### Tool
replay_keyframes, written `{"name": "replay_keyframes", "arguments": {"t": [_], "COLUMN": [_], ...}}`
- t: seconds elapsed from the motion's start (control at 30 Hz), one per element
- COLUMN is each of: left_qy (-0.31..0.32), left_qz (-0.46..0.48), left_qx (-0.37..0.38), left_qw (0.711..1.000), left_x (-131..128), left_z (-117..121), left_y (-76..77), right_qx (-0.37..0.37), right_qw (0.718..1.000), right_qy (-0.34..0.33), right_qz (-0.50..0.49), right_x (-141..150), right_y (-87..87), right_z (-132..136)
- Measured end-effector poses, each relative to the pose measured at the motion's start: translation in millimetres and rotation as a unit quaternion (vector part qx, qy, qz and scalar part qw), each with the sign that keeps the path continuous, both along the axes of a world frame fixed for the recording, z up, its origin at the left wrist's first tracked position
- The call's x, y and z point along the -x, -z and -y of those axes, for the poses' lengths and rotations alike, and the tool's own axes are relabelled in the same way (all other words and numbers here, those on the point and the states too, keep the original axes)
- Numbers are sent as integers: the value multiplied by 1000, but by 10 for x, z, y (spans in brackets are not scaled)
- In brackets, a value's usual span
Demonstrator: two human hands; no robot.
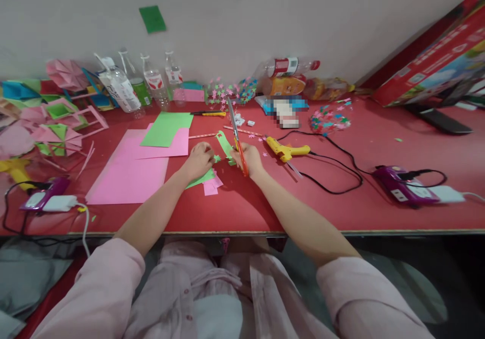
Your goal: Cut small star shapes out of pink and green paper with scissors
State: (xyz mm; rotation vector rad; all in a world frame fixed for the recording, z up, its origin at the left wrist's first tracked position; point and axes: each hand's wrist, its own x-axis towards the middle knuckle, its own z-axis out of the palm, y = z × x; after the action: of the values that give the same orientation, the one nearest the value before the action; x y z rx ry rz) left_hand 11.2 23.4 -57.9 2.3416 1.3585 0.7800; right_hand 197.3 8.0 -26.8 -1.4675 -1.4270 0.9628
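My right hand (250,160) is closed around a pair of scissors (241,158) with orange handles, the blades pointing up and away from me. Beside its fingertips lies a strip of green paper (225,144) with cut edges. My left hand (200,160) has its fingers curled down just above the table. A small green paper star (217,158) shows right at its fingertips; whether the fingers pinch anything is hidden. Under and beside the left wrist are a green paper piece (200,179) and pink paper scraps (212,185).
Large pink sheets (129,172) and a green sheet (166,129) lie to the left. A yellow glue gun (286,149) with a black cord is on the right, near a purple power strip (405,185). Several bottles (155,81) and folded paper crafts (56,127) stand behind and left.
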Motion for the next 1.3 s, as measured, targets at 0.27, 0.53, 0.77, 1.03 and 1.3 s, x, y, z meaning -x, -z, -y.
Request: {"name": "replay_keyframes", "arguments": {"t": [0.27, 0.53, 0.77, 1.03, 1.3], "left_qy": [0, -15, -83, -109, -104], "left_qz": [248, 433, 433, 484, 492], "left_qx": [80, 211, 271, 243, 216], "left_qw": [966, 876, 856, 834, 837], "left_x": [-50, -180, -187, -98, -71], "left_z": [130, 218, 236, 213, 146], "left_y": [-234, -364, -473, -478, -430], "right_qx": [-11, -8, -32, -52, -90], "right_qw": [999, 996, 995, 993, 980], "right_qy": [-42, -83, -93, -108, -99], "right_qz": [-27, -36, -21, 20, 150], "right_x": [36, 125, 38, 5, -33], "right_y": [-135, -125, -65, -59, -72], "right_z": [146, 226, 178, 176, 151]}}
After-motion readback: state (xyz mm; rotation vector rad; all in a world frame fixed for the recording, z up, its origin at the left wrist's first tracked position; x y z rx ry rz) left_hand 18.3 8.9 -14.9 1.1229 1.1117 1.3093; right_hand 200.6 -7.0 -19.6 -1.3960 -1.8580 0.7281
